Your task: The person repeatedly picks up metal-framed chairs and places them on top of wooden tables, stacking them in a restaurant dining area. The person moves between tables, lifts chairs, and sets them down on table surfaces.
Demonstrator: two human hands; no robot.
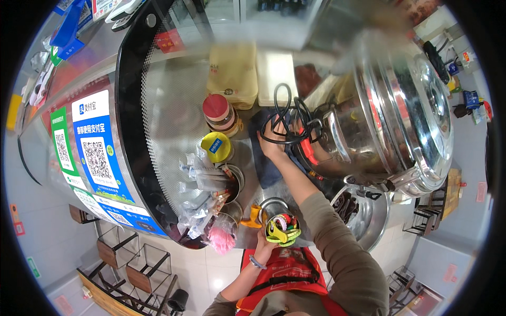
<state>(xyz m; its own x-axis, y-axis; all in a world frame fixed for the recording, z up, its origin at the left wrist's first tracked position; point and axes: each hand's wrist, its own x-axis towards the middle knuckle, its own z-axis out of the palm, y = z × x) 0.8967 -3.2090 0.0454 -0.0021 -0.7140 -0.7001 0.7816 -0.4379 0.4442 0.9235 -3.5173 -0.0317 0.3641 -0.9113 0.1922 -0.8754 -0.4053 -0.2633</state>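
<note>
My left hand [264,247], with a bracelet at the wrist, grips a steel cup [272,215] from the near side. Inside the cup are yellow-green plastic items [282,236] and other small coloured things. Against the cup's left side is an orange plastic piece [253,217]. My right hand [273,138] rests on a dark blue cloth [263,164] on the steel counter. A looped black cable [290,138] hangs in front of its fingers and hides part of them.
A large lidded steel pot [379,122] fills the right, above a steel basin [373,225]. To the left stand a red-lidded jar [217,108], a yellow-lidded jar [216,147] and containers of wrapped utensils [211,181]. Paper bags [232,73] lie behind, beside a perforated guard [158,118].
</note>
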